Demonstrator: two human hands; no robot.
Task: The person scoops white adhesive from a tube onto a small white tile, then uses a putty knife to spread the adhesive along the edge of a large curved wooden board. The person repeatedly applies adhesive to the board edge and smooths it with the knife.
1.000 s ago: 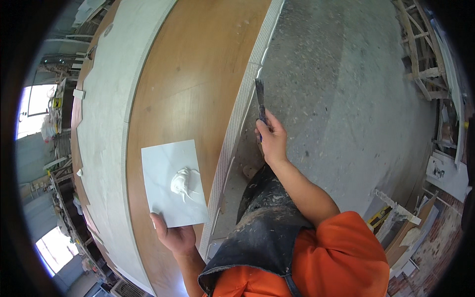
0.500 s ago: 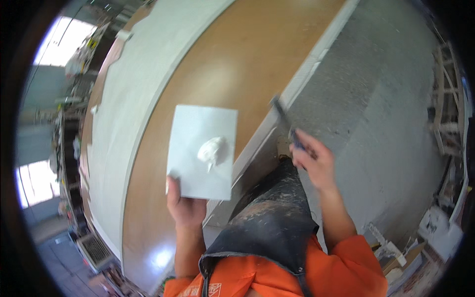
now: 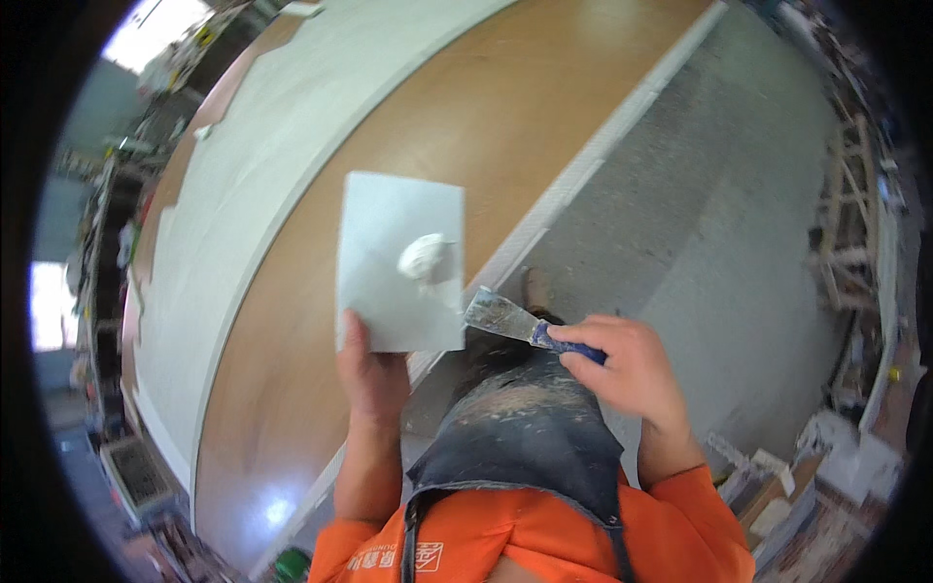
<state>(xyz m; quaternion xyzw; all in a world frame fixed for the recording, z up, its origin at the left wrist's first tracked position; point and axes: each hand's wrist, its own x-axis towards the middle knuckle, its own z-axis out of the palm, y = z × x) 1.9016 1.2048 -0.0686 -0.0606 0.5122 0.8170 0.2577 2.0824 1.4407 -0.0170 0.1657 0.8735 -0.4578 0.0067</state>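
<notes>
My left hand (image 3: pixel 372 374) grips a flat white rectangular board (image 3: pixel 379 311) by its lower left corner, thumb on top. On the board's right half sits a lump of white paste (image 3: pixel 422 257), with a thinner smear below it. My right hand (image 3: pixel 627 374) is wrapped round the blue handle of a putty knife (image 3: pixel 503 318). The knife's metal blade is streaked with residue and points left, its tip close to the board's lower right edge. Whether blade and board touch, I cannot tell.
A large brown-topped surface (image 3: pixel 466 126) with a pale raised border (image 3: pixel 603 165) and a white section (image 3: pixel 282 126) stretches away on the left. Grey floor (image 3: pixel 719 214) lies to the right, with a wooden frame (image 3: pixel 844 214) at the far right. Cluttered shelving stands at the left.
The putty knife has swung from pointing up and away to pointing left at the board, coming nearer to it. The board is slightly higher in view, and the view has shifted.
</notes>
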